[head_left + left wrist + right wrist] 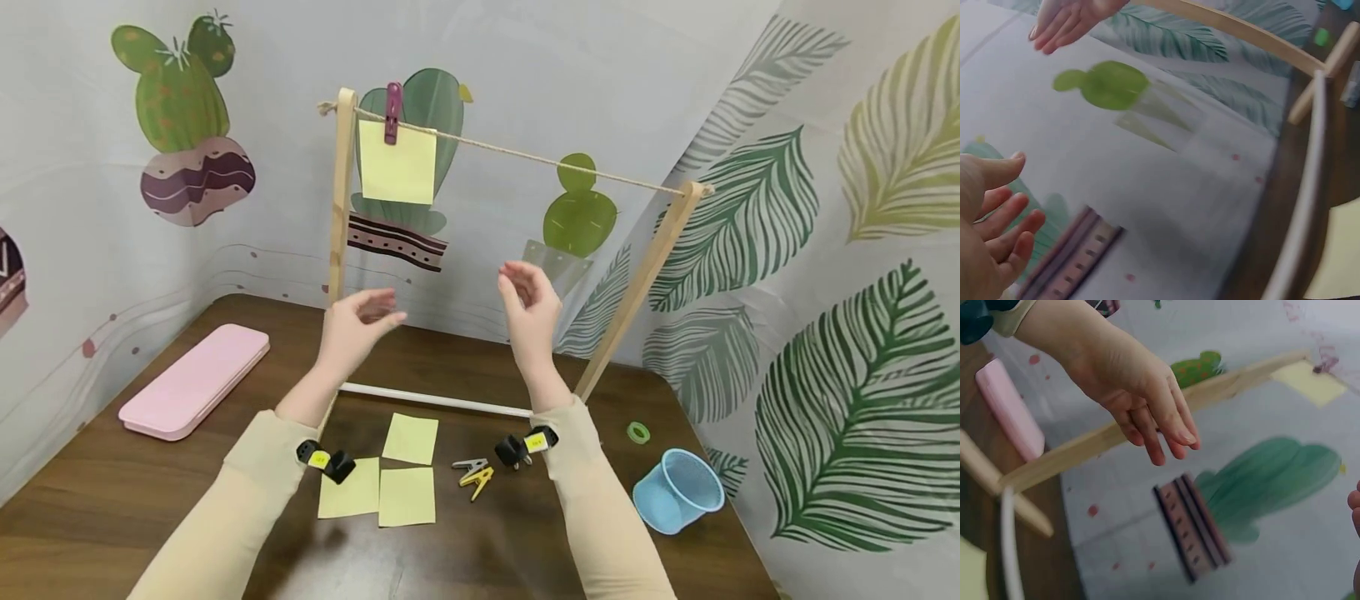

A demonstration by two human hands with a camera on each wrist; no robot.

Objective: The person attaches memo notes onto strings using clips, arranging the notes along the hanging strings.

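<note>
The yellow note (397, 171) is hung by a purple clip (392, 112) at upper left of centre, above the left hand (351, 327), which is placed nearer to it than the right hand (534, 321), and nothing is held in either loosely curved grip.

Note the pink case (197, 377) at your left; at your right, a green ring (633, 437) lies near the blue basket (662, 502).

Brown table (75, 517): pink case (197, 382), yellow notes (407, 497), clips (477, 478), blue basket (658, 502).
</note>
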